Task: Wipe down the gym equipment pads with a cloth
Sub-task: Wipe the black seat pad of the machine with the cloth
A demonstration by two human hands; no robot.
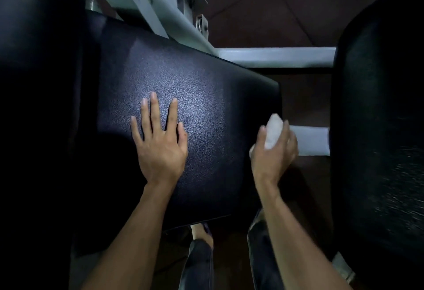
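Note:
A black textured seat pad [206, 88] fills the middle of the head view. My left hand [160, 147] lies flat on it, palm down, fingers spread. My right hand [274, 154] hovers just past the pad's right edge, closed around a bunched white cloth [273, 132]. The cloth sticks up between thumb and fingers and is off the pad surface. A second black pad [378, 129] stands at the right. A third dark pad [39, 106] fills the left side.
Grey metal frame bars [275, 57] run behind and between the pads, and another bar [309, 140] lies just right of my right hand. A dark reddish tiled floor [286, 10] shows beyond. My legs [199, 264] and a foot are below the seat pad.

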